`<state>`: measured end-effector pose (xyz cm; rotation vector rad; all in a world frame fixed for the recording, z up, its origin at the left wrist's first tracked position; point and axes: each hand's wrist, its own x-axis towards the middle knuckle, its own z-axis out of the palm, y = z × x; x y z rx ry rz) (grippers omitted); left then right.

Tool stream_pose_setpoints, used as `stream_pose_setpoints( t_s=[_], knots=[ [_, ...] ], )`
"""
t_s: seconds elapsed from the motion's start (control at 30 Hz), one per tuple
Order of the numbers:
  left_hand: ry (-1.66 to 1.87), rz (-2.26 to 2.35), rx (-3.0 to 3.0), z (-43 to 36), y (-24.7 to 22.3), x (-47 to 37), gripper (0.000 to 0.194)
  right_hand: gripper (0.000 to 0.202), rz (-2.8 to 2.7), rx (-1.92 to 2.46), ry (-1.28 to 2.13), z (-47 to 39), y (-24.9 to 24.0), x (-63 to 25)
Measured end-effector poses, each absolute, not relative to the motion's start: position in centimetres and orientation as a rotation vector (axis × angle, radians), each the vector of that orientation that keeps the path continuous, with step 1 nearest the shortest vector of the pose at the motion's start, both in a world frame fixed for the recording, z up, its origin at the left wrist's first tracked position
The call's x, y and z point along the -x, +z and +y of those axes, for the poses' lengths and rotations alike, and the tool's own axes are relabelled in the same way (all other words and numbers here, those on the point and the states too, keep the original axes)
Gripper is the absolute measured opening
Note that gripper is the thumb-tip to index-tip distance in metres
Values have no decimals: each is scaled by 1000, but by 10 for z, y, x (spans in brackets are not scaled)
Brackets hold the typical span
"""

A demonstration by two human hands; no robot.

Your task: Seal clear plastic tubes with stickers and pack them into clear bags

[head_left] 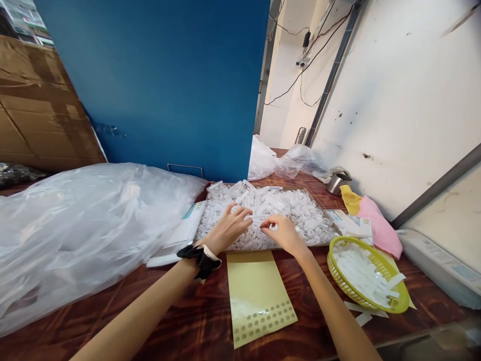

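Both hands work over a shallow tray (319,244) heaped with small clear and white plastic pieces (300,210), with longer clear tubes (240,189) towards its back. My left hand (232,226), a black scrunchie (203,261) at its wrist, has its fingers bent inward over the pieces; whatever lies between them cannot be made out. Facing it, my right hand (283,231) pinches thumb and forefinger together, and anything in the pinch is too small to name. A yellow sheet (251,286) with rows of small round stickers near its lower edge lies in front of the tray.
A yellow-green basket (332,265) of white strips stands at right, near a pink and yellow cloth (379,225) and a metal cup (338,183). A big translucent bag (93,215) fills the left. Behind rises a blue panel (161,90).
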<state>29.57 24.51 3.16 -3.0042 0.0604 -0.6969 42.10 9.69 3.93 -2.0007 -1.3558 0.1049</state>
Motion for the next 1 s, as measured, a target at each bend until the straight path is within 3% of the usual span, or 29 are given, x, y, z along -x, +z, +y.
stream_pose_setpoints(
  t_s=[0.13,0.33,0.63,0.73,1.0],
  knots=[
    [-862,-184,3036,248,29,-268,19,2,-1526,2033,163,98,32,-411],
    [-1072,-559,3290,224,10,-224,18,8,-1691,2102,100,100,22,-402],
    [-961,-470,3384,213,-1,-214,17,4,-1802,2125,56,104,20,-405],
    [-966,-461,3384,213,-1,-214,17,12,-1854,2073,38,106,22,-407],
    [-987,-412,3374,213,-2,-215,15,4,-1933,1999,-15,109,23,-405]
  ],
)
